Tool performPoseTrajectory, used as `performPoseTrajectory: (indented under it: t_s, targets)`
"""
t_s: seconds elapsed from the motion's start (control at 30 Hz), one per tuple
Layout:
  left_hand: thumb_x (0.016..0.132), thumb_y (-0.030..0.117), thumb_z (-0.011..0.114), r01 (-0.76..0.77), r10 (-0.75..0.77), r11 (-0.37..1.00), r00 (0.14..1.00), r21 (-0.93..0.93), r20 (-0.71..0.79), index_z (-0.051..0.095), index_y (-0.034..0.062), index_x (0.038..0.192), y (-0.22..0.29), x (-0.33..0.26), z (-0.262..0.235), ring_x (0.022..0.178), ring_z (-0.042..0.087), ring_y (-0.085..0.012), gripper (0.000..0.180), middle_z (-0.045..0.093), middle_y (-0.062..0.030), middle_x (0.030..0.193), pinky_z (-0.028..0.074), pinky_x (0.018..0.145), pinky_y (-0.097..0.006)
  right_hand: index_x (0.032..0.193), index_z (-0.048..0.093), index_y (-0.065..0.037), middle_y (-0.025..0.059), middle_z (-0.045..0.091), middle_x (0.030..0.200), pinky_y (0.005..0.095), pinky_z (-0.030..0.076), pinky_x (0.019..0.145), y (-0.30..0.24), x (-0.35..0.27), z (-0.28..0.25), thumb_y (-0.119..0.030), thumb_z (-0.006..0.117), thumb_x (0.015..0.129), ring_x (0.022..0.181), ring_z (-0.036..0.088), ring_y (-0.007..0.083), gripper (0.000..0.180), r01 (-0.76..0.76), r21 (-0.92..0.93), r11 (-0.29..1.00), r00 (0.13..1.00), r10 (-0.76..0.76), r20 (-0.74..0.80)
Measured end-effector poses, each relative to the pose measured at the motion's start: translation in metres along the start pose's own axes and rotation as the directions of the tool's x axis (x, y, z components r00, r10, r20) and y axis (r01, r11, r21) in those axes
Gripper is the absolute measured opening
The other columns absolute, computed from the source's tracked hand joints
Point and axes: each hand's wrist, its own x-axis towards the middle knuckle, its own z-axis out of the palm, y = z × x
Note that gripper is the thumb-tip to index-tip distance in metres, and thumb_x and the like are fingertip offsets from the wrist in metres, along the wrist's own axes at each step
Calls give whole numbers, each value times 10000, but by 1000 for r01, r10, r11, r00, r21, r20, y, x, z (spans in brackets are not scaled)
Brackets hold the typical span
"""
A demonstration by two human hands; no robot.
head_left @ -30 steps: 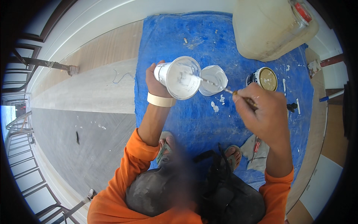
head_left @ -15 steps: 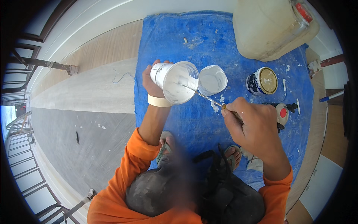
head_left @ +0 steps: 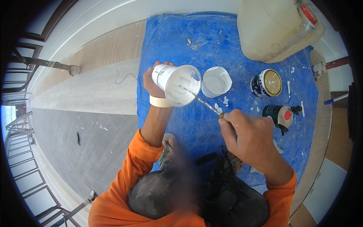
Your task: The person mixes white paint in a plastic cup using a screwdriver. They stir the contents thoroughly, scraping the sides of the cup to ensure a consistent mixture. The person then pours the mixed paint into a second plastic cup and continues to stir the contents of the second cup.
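Left hand (head_left: pixel 153 81): gripped a white plastic cup (head_left: pixel 177 84), fingers wrapped shut around its side, the cup tipped so its mouth faced the person; a pale band sat on the wrist.
Cup: held above the blue tarp (head_left: pixel 177 41), its inside coated with white paint (how much pooled at the bottom could not be told).
Right hand (head_left: pixel 247 138): closed tightly around the handle of a thin brush (head_left: pixel 202 102), whose tip reached into the cup's mouth.
Brush: slanted from the right hand up and left into the cup, its metal ferrule showing just above the knuckles.
Second cup (head_left: pixel 216 81): stood on the tarp just right of the held cup, open, white-smeared inside.
Tin (head_left: pixel 266 83): a small dark round can with a gold lid shut on it, standing right of the second cup.
Green can (head_left: pixel 279 114): lay near the tin, below it, with a red dot on its pale top.
Jug (head_left: pixel 276 28): a large cream plastic container with a red cap, at the tarp's far right corner (contents not visible).
Tarp: spread on the floor (head_left: pixel 90 90), speckled with white paint spots.
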Motion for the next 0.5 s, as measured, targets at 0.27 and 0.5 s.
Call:
performPoseTrajectory:
  t_s: [0.27,0.5]
  targets:
    - [902,322,459,13,-16,999,998,46,61,682,86,908,-1,4,-5,912,644,-291,325,671,-135,948,554,796,-457,794,535,-107,61,570,554,385,420,404,5,3,2,-170,687,845,460,584,264,171,15,-23,1000,998,-17,-66]
    - [916,422,549,55,-48,997,993,62,-111,658,78,1023,-7,-7,9,943,664,-300,376,684,-133,986,562,845,-468,811,562,-109,63,591,575,379,414,422,18,8,-5,-149,702,833,462,582,270,147,-41,-13,999,996,40,-86]
